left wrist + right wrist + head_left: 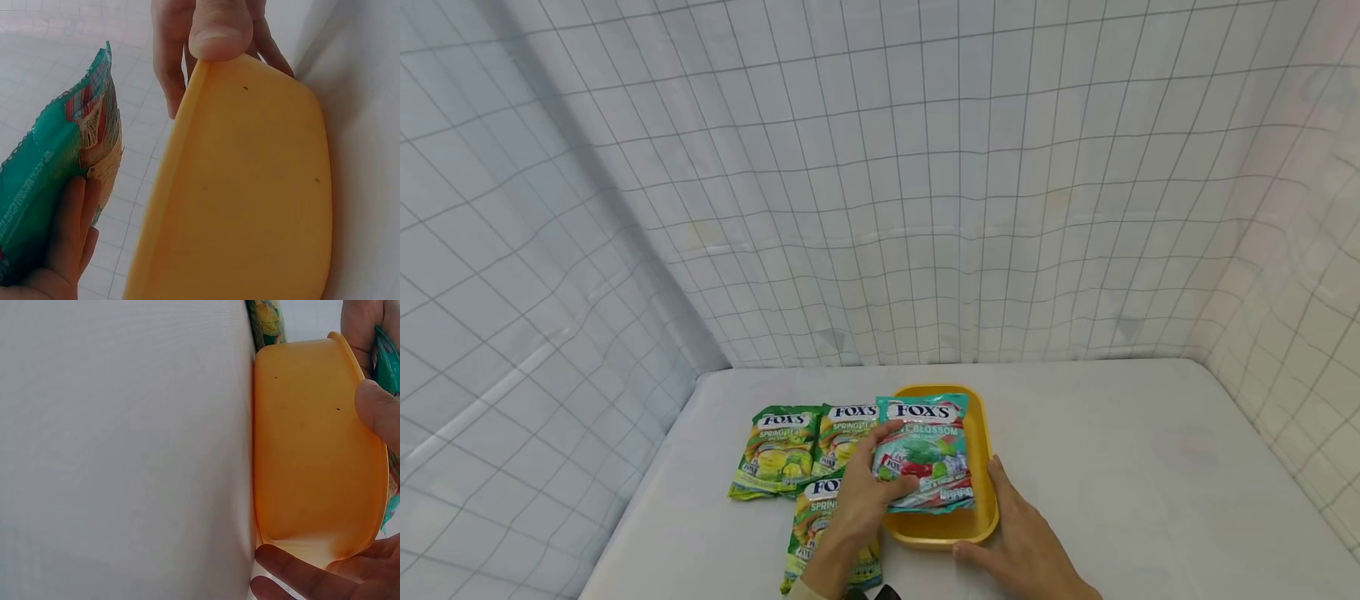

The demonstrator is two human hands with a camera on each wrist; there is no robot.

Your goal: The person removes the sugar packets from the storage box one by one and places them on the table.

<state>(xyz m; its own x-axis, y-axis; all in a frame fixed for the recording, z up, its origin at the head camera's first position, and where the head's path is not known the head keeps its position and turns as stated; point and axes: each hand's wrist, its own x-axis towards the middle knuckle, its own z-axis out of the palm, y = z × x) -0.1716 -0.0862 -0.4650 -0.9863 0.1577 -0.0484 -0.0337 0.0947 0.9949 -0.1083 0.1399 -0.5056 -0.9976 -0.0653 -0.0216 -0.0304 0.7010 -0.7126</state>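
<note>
My left hand (868,492) grips a teal bag of Fox's candy (925,462) by its left side, thumb on the front. The bag is over a yellow plastic tub (987,433) and hides much of its inside. In the left wrist view the bag (37,169) stands apart from the tub's wall (250,175). At the tub's near right corner, my right hand (1026,533) holds it, with thumb (378,409) at the rim and fingers spread along the side. The tub sits on the white table.
Left of the tub lie three green Fox's Spring Tea candy bags: one at the far left (778,454), one beside the tub (842,437), one nearer (812,521), partly behind my left arm. White grid-patterned sheeting (925,208) surrounds the white tabletop (1112,450).
</note>
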